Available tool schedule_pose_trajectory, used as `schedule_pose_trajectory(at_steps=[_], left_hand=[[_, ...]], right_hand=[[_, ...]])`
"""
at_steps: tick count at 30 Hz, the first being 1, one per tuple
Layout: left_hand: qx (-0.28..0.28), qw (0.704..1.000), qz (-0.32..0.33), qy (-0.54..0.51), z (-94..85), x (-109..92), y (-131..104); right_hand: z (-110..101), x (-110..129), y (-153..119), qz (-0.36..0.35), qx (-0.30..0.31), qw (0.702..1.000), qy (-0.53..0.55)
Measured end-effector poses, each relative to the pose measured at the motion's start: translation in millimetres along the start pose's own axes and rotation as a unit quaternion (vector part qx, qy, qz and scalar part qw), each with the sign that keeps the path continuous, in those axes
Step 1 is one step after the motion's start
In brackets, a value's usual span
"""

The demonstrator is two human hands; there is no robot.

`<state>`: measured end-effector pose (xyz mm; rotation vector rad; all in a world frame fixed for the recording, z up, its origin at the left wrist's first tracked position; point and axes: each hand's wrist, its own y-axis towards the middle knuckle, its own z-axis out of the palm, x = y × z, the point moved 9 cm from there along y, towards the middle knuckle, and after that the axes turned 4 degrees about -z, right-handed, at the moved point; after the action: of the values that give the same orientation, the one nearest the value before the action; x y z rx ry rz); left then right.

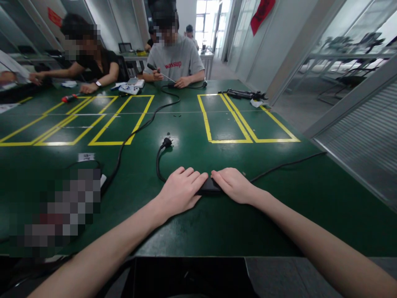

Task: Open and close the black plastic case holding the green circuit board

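1. Power adapter [211, 188] is gripped at both ends by left hand [182, 188] and right hand [236, 185], fingers curled around it, apparently for steadiness, near green tabletop's [217, 231] front edge.
2. Plug [167, 142] is unheld, farther across green tabletop.

2 forearms [124, 232], L hand [182, 189], R hand [235, 185]: all bare

Yellow tape [231, 141] frames rectangles on the green table [186, 124] — a black stand [243, 94] lies toward the far right. Across sits a person in a gray T-shirt [181, 51] — a red banner [261, 15] hangs behind.
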<state>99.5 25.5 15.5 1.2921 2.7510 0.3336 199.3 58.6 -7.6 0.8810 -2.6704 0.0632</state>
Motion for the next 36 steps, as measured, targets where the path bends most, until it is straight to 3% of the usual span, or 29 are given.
schedule_pose_trajectory(at_steps=[3, 6, 10, 16, 20, 25, 31, 34, 36], left_hand=[[0.014, 1.000, -0.005, -0.017, 3.0, 2.9, 0.1], [0.019, 0.998, -0.027, -0.052, 4.1, 11.0, 1.2], [0.006, 0.996, -0.052, -0.079, 1.7, 20.5, 1.5], [-0.044, 0.989, -0.052, -0.131, -9.1, 27.0, -1.6], [-0.035, 0.990, -0.034, -0.132, -11.1, 24.2, -2.1], [-0.021, 0.992, -0.032, -0.119, -10.0, 21.7, -1.9], [-0.051, 0.992, -0.044, -0.104, -16.3, 26.4, -2.5], [-0.045, 0.996, -0.008, -0.075, -15.8, 17.5, -2.3], [-0.042, 0.997, 0.016, -0.065, -15.5, 10.9, -2.0]], right_hand=[[-9.2, 3.8, -1.7, -0.023, -0.037, 0.998, 0.049], [-25.7, 17.4, -6.3, -0.113, -0.098, 0.986, 0.077], [-33.1, 29.3, -11.6, -0.196, -0.125, 0.972, 0.042], [-32.6, 31.7, -13.8, -0.203, -0.144, 0.968, -0.024], [-37.6, 33.1, -15.8, -0.207, -0.167, 0.964, -0.025], [-34.5, 32.8, -14.4, -0.225, -0.138, 0.964, 0.006], [-43.4, 24.5, -14.5, -0.181, -0.154, 0.971, 0.031], [-33.7, 14.2, -10.3, -0.130, -0.073, 0.972, 0.183], [-18.9, 7.9, -8.5, -0.080, 0.008, 0.942, 0.327]])
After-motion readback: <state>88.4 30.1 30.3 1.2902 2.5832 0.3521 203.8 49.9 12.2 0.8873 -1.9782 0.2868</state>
